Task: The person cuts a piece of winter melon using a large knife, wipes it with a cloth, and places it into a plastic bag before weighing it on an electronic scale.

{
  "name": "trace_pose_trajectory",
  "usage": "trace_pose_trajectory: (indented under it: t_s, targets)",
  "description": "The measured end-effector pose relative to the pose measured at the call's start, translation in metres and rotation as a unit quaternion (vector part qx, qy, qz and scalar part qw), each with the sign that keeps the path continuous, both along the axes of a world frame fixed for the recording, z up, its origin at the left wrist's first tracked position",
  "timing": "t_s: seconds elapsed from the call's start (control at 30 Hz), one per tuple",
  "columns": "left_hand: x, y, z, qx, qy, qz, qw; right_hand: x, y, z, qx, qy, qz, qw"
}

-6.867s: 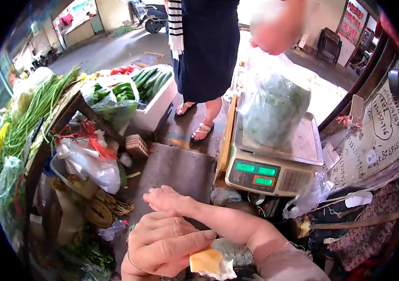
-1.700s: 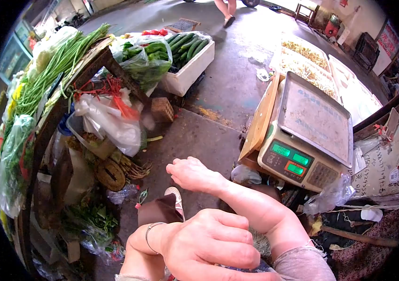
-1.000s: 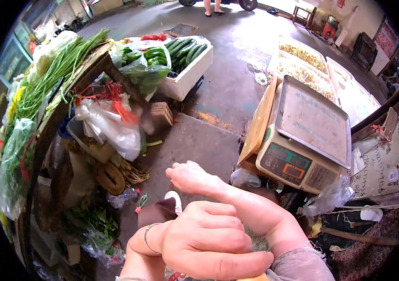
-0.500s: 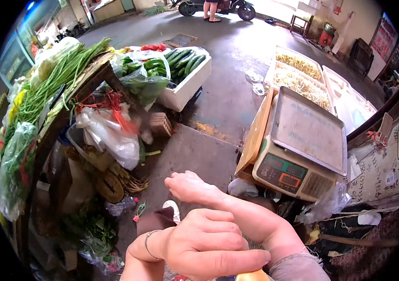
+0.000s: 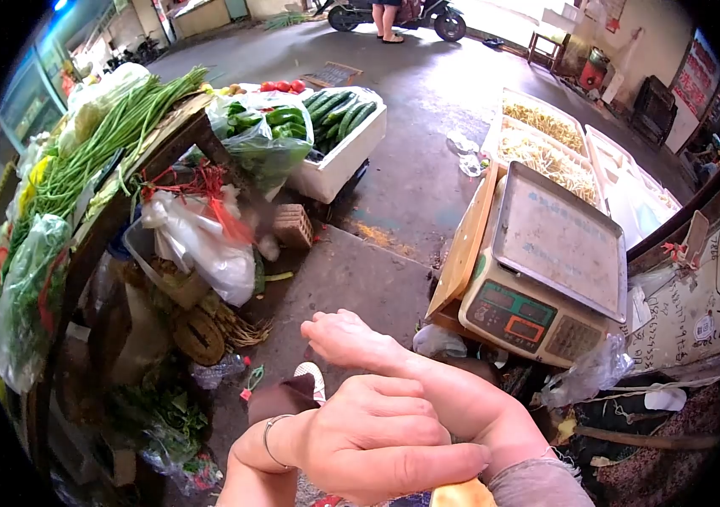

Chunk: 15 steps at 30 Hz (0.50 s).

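Note:
My forearms cross low in the middle of the view. My left hand (image 5: 381, 435), a thin bracelet at its wrist, is closed with its fingers curled under. Just below its thumb shows a pale yellow-tan rounded piece of food (image 5: 463, 494), mostly cut off by the bottom edge; its kind is unclear. Beyond it, my right hand (image 5: 344, 338) reaches out from a grey sleeve (image 5: 542, 483), fingers bent together above the floor. Whatever may be inside the right hand's fingers is hidden. The nearest large thing to that hand is a weighing scale (image 5: 508, 314) at the right.
Bean sprouts (image 5: 542, 156) fill white boxes behind the scale. On the left, long green beans (image 5: 114, 144) lie on a stall near bagged green peppers (image 5: 279, 127). Cucumbers (image 5: 339, 114) fill a foam box (image 5: 355, 148). A person's legs (image 5: 387, 24) stand by a scooter (image 5: 440, 24).
The surroundings sit slightly lower and further right in view, from a small head movement. Both hands keep nearly the same pose; slightly more of the yellow-tan piece shows.

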<state>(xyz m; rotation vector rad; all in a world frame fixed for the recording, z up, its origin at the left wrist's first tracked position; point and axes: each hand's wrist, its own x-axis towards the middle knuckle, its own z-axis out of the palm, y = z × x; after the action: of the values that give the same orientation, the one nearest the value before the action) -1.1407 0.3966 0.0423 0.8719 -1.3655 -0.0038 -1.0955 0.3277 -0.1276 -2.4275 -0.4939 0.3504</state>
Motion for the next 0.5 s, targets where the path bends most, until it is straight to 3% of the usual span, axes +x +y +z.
trace_pose_trajectory:
  t_s: [0.17,0.5]
  targets:
    - [-0.001,-0.003,0.0,-0.023,0.016,-0.008,1.0,-0.001,0.0,-0.004,0.007,-0.02,-0.003,1.0]
    - [0.001,0.001,0.009,0.04,-0.008,-0.005,0.999,-0.001,-0.001,-0.002,0.006,-0.007,-0.009,1.0]
